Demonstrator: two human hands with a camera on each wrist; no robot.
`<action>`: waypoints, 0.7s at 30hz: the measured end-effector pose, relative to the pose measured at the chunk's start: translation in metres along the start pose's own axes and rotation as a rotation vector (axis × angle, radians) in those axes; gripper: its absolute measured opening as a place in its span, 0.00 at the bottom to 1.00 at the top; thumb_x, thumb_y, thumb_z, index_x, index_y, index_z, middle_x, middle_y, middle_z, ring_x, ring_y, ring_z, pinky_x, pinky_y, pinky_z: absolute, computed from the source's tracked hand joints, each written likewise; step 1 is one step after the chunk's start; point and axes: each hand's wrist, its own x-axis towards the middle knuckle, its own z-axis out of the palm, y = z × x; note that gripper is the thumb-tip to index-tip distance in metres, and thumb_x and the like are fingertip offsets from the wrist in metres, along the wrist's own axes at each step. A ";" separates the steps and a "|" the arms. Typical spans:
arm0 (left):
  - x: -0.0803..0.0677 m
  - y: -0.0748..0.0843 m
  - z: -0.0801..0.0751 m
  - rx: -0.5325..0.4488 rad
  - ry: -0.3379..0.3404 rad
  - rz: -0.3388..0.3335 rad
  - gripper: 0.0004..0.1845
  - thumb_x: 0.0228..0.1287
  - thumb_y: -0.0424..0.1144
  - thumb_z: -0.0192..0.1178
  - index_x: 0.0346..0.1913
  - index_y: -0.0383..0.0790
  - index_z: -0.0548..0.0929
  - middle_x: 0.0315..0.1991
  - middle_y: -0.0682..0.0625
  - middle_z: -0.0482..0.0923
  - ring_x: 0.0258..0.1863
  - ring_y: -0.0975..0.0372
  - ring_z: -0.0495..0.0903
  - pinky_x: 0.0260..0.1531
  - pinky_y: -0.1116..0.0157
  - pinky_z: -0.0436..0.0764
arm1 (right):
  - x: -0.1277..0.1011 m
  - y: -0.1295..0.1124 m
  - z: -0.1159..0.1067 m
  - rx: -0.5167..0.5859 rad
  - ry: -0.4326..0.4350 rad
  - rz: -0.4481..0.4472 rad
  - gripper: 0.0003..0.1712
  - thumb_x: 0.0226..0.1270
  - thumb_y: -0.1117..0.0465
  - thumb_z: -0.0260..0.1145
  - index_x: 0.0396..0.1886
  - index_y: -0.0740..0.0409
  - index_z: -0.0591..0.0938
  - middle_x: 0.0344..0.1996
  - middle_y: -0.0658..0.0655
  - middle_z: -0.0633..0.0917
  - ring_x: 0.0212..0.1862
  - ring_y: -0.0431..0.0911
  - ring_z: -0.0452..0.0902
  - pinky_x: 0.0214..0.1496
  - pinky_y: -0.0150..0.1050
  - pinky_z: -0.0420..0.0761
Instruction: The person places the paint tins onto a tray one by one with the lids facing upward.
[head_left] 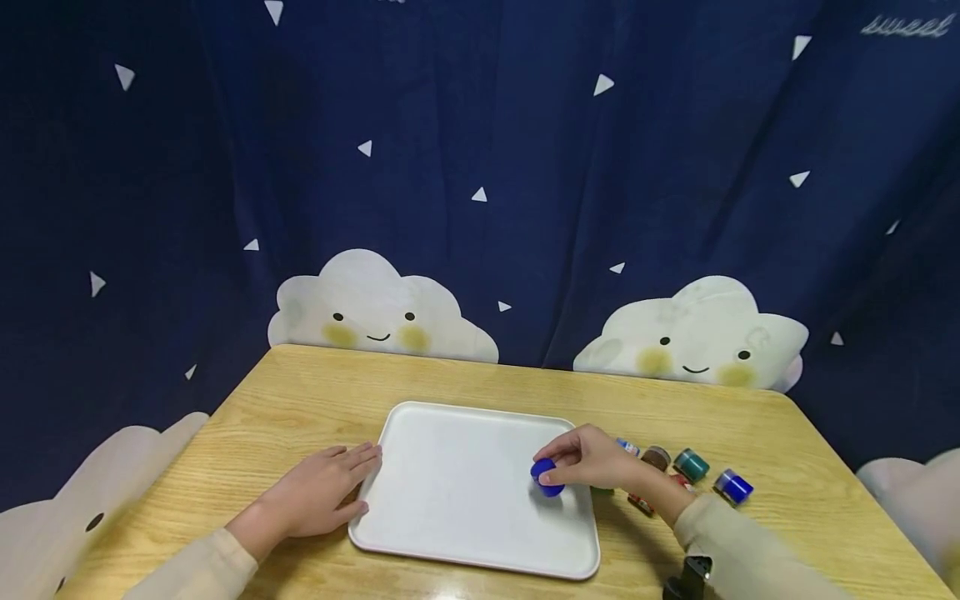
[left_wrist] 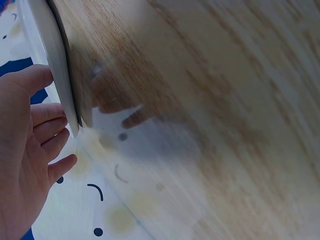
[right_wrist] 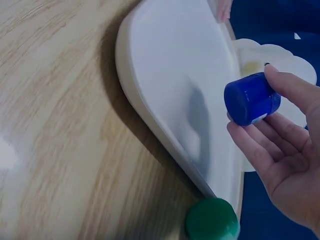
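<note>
The right hand (head_left: 596, 460) pinches a blue jar (head_left: 546, 473) between thumb and fingers, holding it over the white tray (head_left: 450, 483), inside the tray's edge at about 3 o'clock from its middle. A dark shadow falls on the tray beneath the jar; in the right wrist view the jar looks raised clear of the surface.

At 9 o'clock the left hand (head_left: 322, 492) touches the tray's edge, its fingers stretched out and loose, gripping nothing that shows. The thumb lies against the same side, nearer 8 o'clock.

The tray lies flat on a wooden bench (head_left: 300, 392). Just outside its rim, at 3 o'clock, a green jar (right_wrist: 212, 220) is mostly hidden by the right wrist in the head view, though its lid shows plainly from the right wrist. Farther out, between 2 and 3 o'clock, are a brown jar (head_left: 657, 457) and a teal jar (head_left: 692, 465); another dark blue jar (head_left: 733, 487) sits at 3 o'clock, beyond the right forearm. Something red (head_left: 641, 505) peeks out beside that arm. At 12 o'clock, behind the bench, hangs a navy curtain (head_left: 420, 200) with smiling clouds.
</note>
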 end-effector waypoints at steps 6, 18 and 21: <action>0.000 -0.001 0.001 0.001 -0.006 0.003 0.33 0.63 0.51 0.59 0.66 0.35 0.71 0.67 0.43 0.71 0.67 0.53 0.71 0.63 0.50 0.74 | 0.014 0.002 0.013 0.008 0.013 -0.003 0.21 0.54 0.58 0.75 0.44 0.68 0.85 0.36 0.63 0.89 0.33 0.32 0.83 0.35 0.25 0.83; 0.000 -0.001 0.001 0.008 0.001 0.005 0.33 0.63 0.52 0.59 0.66 0.35 0.71 0.67 0.43 0.71 0.67 0.53 0.71 0.62 0.49 0.74 | 0.048 -0.011 0.026 -0.117 0.046 -0.060 0.18 0.51 0.57 0.76 0.41 0.62 0.88 0.34 0.58 0.90 0.33 0.35 0.80 0.34 0.25 0.81; 0.000 -0.001 0.003 0.015 0.008 0.003 0.33 0.63 0.52 0.59 0.66 0.34 0.71 0.67 0.43 0.71 0.67 0.53 0.71 0.63 0.50 0.74 | 0.056 -0.015 0.029 -0.126 0.038 -0.079 0.17 0.51 0.57 0.76 0.40 0.62 0.88 0.34 0.59 0.90 0.33 0.35 0.80 0.35 0.25 0.81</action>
